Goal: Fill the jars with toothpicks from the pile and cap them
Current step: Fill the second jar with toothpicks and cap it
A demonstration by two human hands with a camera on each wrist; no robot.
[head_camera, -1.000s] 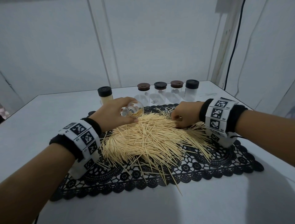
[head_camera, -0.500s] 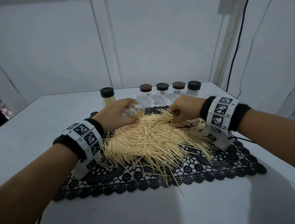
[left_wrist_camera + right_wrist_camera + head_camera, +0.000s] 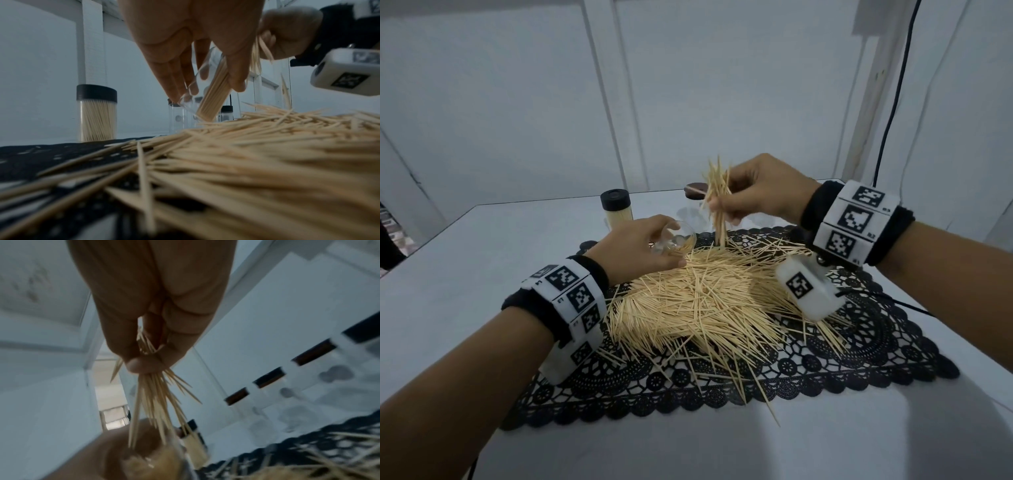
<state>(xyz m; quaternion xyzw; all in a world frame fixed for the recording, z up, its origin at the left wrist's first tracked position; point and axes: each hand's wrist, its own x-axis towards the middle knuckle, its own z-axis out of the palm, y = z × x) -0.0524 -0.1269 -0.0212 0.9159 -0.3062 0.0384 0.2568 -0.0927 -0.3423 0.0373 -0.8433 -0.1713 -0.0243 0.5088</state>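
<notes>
A big pile of toothpicks (image 3: 709, 301) lies on a black lace mat (image 3: 825, 363). My left hand (image 3: 640, 246) grips a clear open jar (image 3: 676, 241), tilted with its mouth toward the right, partly filled with toothpicks (image 3: 213, 94). My right hand (image 3: 756, 195) is raised above the pile's far edge and pinches a bunch of toothpicks (image 3: 717, 202) that hangs nearly upright, right of the jar's mouth. In the right wrist view the bunch (image 3: 152, 395) points down toward the jar (image 3: 148, 462).
A full jar with a black cap (image 3: 616, 209) stands behind the mat at the left. A row of capped empty jars (image 3: 267, 381) stands at the back; one brown cap (image 3: 695, 190) shows behind the bunch. White walls enclose the white table (image 3: 465, 274).
My right hand has lifted off the pile with a bunch of toothpicks and risen up and left toward the jar. The left hand keeps holding the tilted jar in about the same place.
</notes>
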